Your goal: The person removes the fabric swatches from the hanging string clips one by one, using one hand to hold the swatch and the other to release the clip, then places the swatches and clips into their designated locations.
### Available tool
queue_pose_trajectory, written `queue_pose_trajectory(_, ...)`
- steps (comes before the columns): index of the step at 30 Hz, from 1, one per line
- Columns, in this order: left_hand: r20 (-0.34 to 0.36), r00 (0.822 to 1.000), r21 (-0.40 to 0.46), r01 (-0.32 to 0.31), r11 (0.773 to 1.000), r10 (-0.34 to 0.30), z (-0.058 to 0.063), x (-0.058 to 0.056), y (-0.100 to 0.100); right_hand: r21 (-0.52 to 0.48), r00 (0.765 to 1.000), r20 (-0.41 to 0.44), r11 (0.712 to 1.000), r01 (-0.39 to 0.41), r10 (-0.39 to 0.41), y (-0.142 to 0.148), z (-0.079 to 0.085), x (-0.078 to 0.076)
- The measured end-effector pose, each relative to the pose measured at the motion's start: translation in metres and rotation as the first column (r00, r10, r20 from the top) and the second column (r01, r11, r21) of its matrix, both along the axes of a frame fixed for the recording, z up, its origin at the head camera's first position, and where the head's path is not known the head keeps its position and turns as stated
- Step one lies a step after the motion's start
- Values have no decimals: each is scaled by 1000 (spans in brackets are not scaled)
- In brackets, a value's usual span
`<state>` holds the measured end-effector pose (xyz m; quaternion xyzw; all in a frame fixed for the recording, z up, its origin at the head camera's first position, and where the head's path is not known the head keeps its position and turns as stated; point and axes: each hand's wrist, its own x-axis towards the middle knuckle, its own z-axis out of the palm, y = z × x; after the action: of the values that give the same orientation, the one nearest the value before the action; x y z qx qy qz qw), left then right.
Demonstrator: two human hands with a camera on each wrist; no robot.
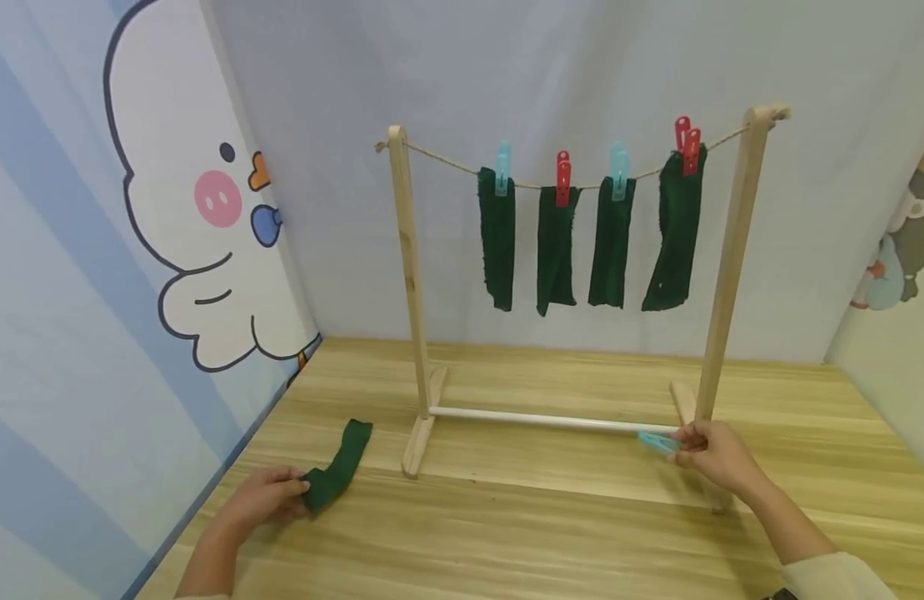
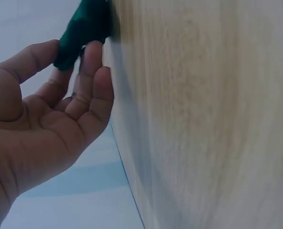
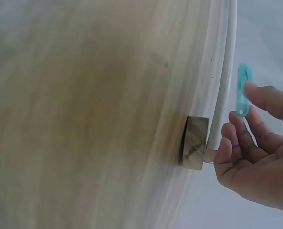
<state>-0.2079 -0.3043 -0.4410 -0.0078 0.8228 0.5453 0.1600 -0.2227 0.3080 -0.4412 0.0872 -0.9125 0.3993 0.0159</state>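
Observation:
My left hand (image 1: pixel 261 497) pinches one end of a dark green cloth strip (image 1: pixel 347 460) at the left of the table; the strip's far end lies on the wood. In the left wrist view the cloth (image 2: pixel 86 28) sits between thumb and fingers. Low by the rack's right post, my right hand (image 1: pixel 715 457) pinches a light blue clothespin (image 1: pixel 659 442). The right wrist view shows that clothespin (image 3: pixel 242 90) between thumb and fingertips. Several green strips hang from the rope (image 1: pixel 450 160), among them one (image 1: pixel 496 242) under a blue clothespin (image 1: pixel 503 169) and one (image 1: pixel 679 233) under red clothespins (image 1: pixel 691 152).
A wooden rack stands on the table (image 1: pixel 506 533), with a left post (image 1: pixel 409 267), a right post (image 1: pixel 734 242) and a white bottom rod (image 1: pixel 544 419). Its left foot (image 1: pixel 420 442) points toward me. A cartoon-printed wall (image 1: pixel 184 150) borders the left side.

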Motion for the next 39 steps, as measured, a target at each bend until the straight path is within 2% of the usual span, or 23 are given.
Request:
queue_pose_trajectory(3,43,999,-1,9,1000,-9,-2,4,-4,10,1000,23,1000,-17,17,3,-3,-1)
queue_pose_trajectory(11,56,998,-14,-16,1000,16,-8,9,-12,31,996,91,999,-24,21,6,-5,-7)
queue_pose_trajectory(15,83,997,11,3,1000,-4,-10,10,-14,22,993,118,999,-30,27,7,-5,-9)
queue_pose_trajectory(20,105,994,3,40,999,-40,-12,11,-15,43,992,126,999,-15,10,6,-7,-13)
queue_pose_trajectory(27,106,990,-16,99,995,-97,-6,14,-18,94,994,108,996,-13,2,3,-6,-16)
queue_pose_trajectory(36,109,990,-28,93,995,-89,-6,16,-30,78,991,132,997,-19,8,3,-6,-15)
queue_pose_trajectory(39,103,988,-10,119,993,-117,-5,17,-34,73,991,128,996,-43,34,4,-5,-12)
